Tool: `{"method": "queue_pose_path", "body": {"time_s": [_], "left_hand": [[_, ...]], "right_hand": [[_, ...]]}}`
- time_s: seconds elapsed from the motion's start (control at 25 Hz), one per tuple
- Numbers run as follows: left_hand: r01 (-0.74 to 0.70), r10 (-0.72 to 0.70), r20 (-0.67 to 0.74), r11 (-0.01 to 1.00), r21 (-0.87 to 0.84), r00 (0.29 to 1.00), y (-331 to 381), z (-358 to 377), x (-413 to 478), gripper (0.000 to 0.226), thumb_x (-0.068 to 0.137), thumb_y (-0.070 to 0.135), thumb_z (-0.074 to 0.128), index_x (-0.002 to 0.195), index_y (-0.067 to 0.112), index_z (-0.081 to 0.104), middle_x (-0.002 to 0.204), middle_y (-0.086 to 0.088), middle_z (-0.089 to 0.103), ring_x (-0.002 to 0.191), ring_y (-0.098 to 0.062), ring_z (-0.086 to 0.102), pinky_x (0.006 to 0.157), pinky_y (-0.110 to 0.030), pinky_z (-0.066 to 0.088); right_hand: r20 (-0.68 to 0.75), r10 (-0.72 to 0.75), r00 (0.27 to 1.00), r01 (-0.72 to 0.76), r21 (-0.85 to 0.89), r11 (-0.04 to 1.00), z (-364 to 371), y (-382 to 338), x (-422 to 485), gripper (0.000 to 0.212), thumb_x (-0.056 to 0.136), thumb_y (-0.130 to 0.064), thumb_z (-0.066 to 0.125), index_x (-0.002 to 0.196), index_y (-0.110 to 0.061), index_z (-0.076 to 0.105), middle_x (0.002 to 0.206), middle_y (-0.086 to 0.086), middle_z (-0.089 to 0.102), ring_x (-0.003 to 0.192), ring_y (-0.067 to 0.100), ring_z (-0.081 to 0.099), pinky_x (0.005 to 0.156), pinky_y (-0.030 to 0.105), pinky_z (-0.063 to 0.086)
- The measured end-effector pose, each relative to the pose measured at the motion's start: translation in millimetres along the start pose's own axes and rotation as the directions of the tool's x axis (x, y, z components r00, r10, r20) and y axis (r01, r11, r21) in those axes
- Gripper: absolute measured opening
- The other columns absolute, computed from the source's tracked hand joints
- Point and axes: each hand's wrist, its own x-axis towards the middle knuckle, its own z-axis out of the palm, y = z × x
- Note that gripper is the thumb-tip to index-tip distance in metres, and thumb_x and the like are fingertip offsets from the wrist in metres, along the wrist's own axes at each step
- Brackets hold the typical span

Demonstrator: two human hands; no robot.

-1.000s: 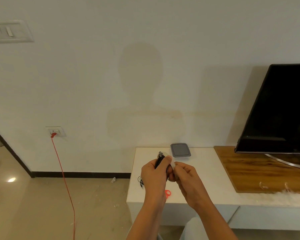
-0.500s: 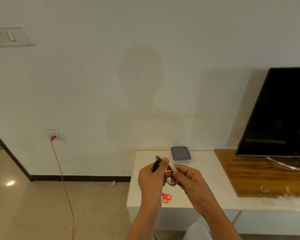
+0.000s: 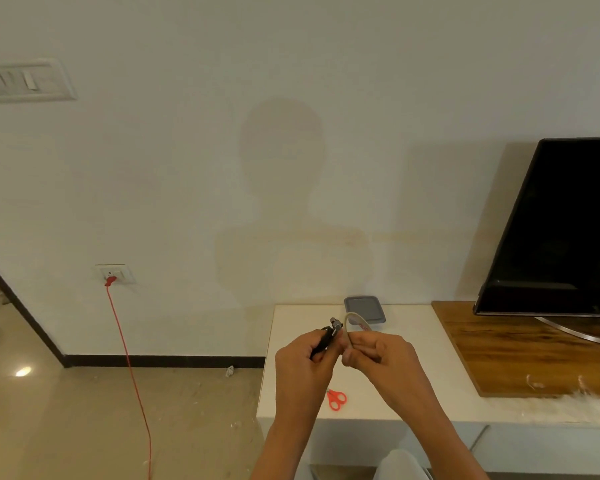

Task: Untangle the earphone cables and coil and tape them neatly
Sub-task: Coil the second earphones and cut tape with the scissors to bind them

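Above the white surface, the left hand is gripping the black earphone cable and the right hand is pinching a tape roll; red scissors and a grey box are lying nearby.

On white cabinet: scissors, grey box

lower centre: left hand holding earphones, right hand holding tape roll, side by side above table | scissors on table below hands | box at table's back edge | television on board, right | socket, cord: lower left wall
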Motion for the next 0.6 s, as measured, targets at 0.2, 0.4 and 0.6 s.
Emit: {"method": "queue_pose_path", "body": {"time_s": [0.2, 0.4, 0.6], "left_hand": [[-0.116, 0.125, -0.1, 0.989, 0.094, 0.987, -6.1, 5.2, -6.3, 0.042, 0.088, 0.055, 0.051, 0.087, 0.019, 0.073, 0.062, 0.019, 0.058, 0.054, -0.002, 0.053, 0.054, -0.016, 0.05], [-0.048, 0.052, -0.054, 0.997, 0.066, 0.997, -4.4, 10.6, -7.8, 0.027, 0.089, 0.043, 0.055, 0.09, 0.021, 0.07, 0.066, 0.009, 0.065, 0.059, -0.011, 0.062, 0.058, -0.022, 0.055], [0.16, -0.161, -0.009, 0.983, -0.09, 0.987, 1.4, 12.1, -8.6, 0.014, 0.09, 0.028, 0.061, 0.08, 0.02, 0.067, 0.057, 0.009, 0.058, 0.055, -0.008, 0.054, 0.053, -0.016, 0.044]], "right_hand": [[0.016, 0.011, 1.0, -0.01, -0.062, 0.998, 1.1, -1.1, -0.7, 0.021, 0.089, -0.026, 0.061, 0.108, -0.024, 0.07, 0.083, -0.023, 0.061, 0.068, -0.005, 0.058, 0.058, -0.002, 0.039], [-0.019, 0.021, 1.0, -0.022, -0.047, 0.999, 0.4, -1.9, -2.0, 0.024, 0.09, -0.03, 0.06, 0.114, -0.028, 0.059, 0.088, -0.005, 0.074, 0.073, -0.002, 0.063, 0.068, 0.004, 0.045], [-0.027, -0.052, 0.998, 0.05, -0.089, 0.995, 5.1, 7.7, 6.7, 0.011, 0.093, -0.025, 0.056, 0.104, -0.029, 0.055, 0.072, -0.017, 0.063, 0.063, -0.005, 0.064, 0.054, 0.003, 0.045]]}}
